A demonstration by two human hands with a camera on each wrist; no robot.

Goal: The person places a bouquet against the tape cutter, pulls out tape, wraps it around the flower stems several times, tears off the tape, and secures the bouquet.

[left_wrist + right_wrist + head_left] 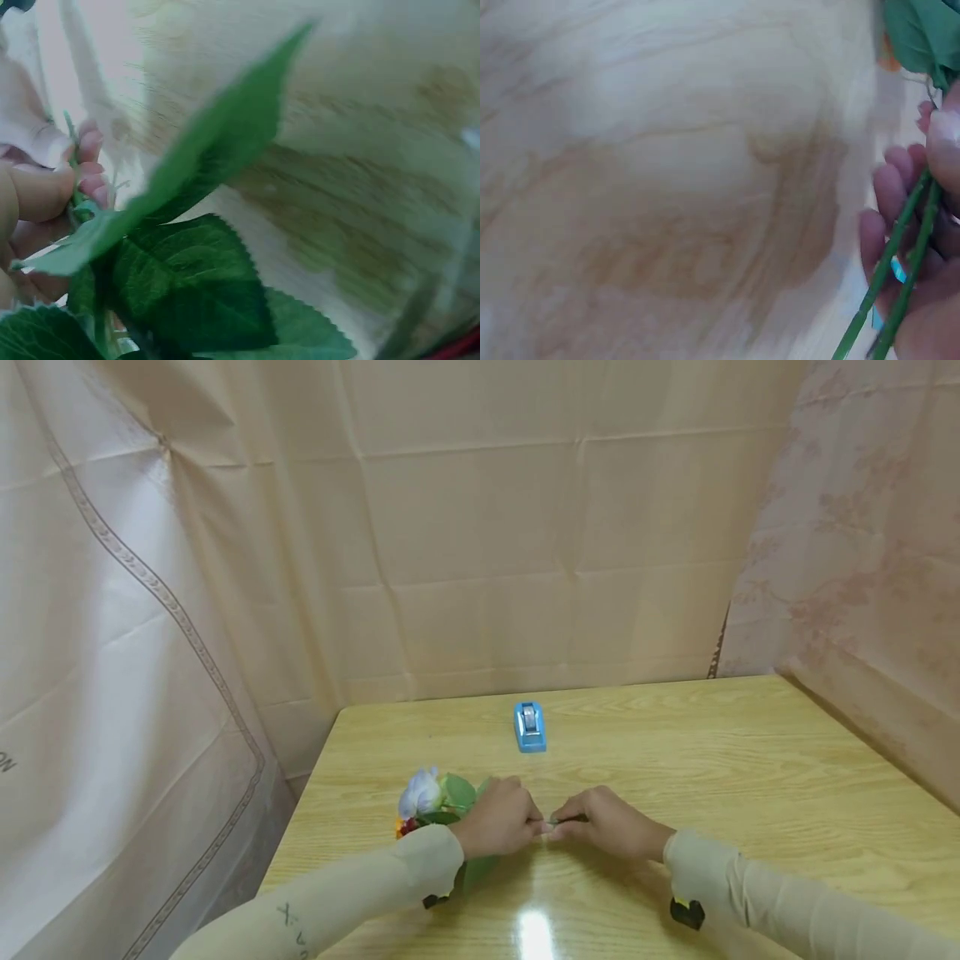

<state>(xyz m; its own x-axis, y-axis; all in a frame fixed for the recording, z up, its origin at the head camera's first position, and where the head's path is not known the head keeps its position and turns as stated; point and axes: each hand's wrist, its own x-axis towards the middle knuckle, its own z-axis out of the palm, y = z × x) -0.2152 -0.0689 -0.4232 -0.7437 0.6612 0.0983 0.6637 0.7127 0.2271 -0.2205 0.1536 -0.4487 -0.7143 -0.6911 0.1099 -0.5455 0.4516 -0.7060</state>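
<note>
The left hand [501,817] pinches the green stems [75,169] of several artificial flowers, its fingertips close beside those of the right hand [611,823]. The right hand holds the lower stems [891,281] between thumb and curled fingers; two stems run down across its palm. A pale lilac bloom [420,793] lies left of the left hand, with small dark red and orange blooms below it. Green leaves [191,281] fill the lower part of the left wrist view and partly cover the left hand's fingers.
A blue tape dispenser [531,727] stands on the wooden table [675,743], beyond the hands. Beige cloth [480,527] hangs behind the table, with patterned cloth [870,560] at the right.
</note>
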